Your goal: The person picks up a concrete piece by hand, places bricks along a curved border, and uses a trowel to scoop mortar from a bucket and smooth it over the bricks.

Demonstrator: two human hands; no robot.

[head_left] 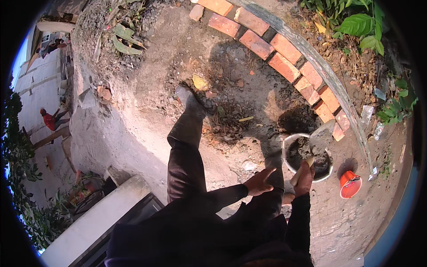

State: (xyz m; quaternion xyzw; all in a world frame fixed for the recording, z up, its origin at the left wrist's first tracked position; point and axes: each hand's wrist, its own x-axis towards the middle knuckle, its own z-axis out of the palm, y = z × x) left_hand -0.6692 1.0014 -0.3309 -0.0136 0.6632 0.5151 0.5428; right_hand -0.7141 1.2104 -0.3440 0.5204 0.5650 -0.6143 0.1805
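Observation:
My right hand (304, 180) is closed around the pale handle of a trowel, whose grey blade (324, 133) reaches over the far side of a round tub (285, 153) with a whitish rim. Dark wet mortar (302, 150) lies inside the tub. Left of the tub, my left hand (259, 183) hangs over my leg with fingers spread, holding nothing. Beyond the tub, two staggered rows of reddish bricks (284, 66) lie on the ground, their near end close to the trowel blade.
A long grey strip (327, 78) borders the bricks on the right. An orange-red bucket (350, 186) stands right of the tub. My boot (190, 100) rests on dirt beside dry leaves. Leafy plants (360, 26) grow at upper right. A person in red (50, 120) is far left.

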